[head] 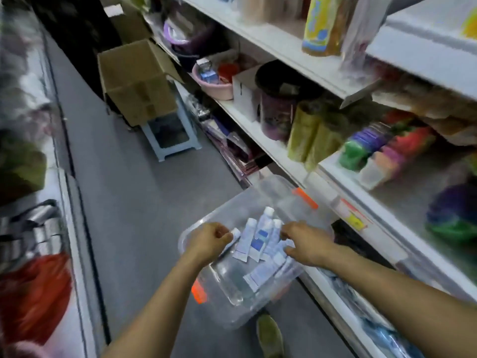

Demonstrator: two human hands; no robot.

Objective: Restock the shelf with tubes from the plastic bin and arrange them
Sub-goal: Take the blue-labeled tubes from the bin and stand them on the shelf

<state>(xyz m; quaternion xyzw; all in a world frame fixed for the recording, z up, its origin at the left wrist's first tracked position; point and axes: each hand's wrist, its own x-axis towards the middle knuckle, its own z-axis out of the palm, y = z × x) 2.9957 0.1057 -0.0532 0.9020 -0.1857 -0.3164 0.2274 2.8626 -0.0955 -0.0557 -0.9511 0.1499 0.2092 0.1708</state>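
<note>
A clear plastic bin [227,210] with orange clips stands in the aisle beside the white shelf [361,202]. Several white and blue tubes [260,236] lie inside it, caps pointing away from me. My left hand [210,240] reaches into the bin's left side with its fingers curled round one tube [233,237] at the cap end. My right hand [303,241] is over the bin's right side, fingers and thumb curled over the tubes there; the frame is blurred and whether it grips one is unclear.
An open cardboard box [136,81] sits on a pale blue stool [170,135] further up the aisle. The shelves on the right carry a pink basin [216,89], rolls, sponges and bottles. Bags hang along the left. My shoe [269,334] is below the bin.
</note>
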